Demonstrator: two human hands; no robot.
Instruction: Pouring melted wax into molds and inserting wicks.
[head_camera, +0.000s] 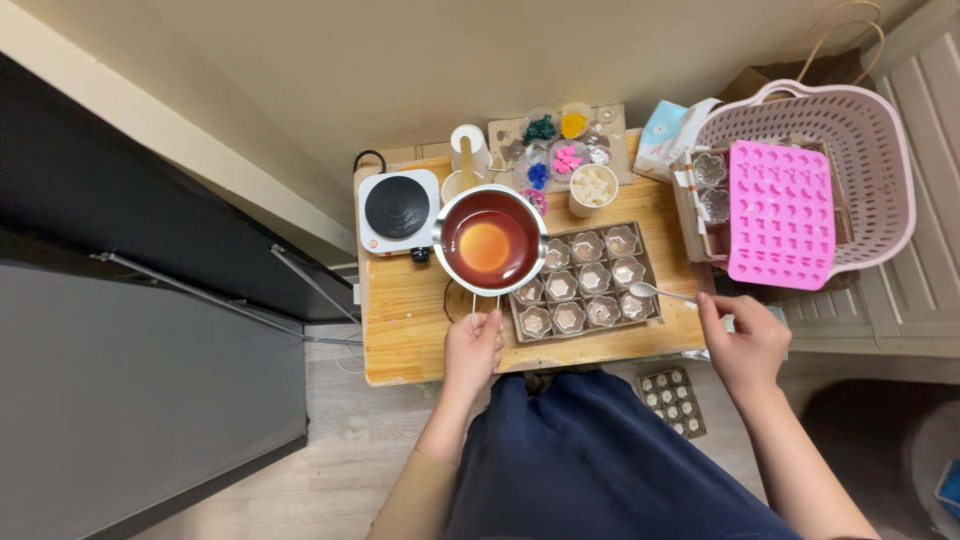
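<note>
My left hand (472, 350) grips the wire handle of a small metal pot (490, 240) holding dark red liquid with an orange glow in the middle. The pot hangs over the left side of a small wooden table (400, 310). My right hand (742, 345) holds a metal spoon (655, 292), its bowl resting at the right edge of a cardboard tray (585, 280) filled with several small clear glass cups.
A white single-burner hot plate (398, 208) stands at the table's back left. Behind the tray are small dishes of coloured bits (560, 150) and a cup of white chunks (592, 188). A pink basket (860, 150) with a pink silicone mould (780, 212) sits at right. Another cup tray (672, 400) lies on the floor.
</note>
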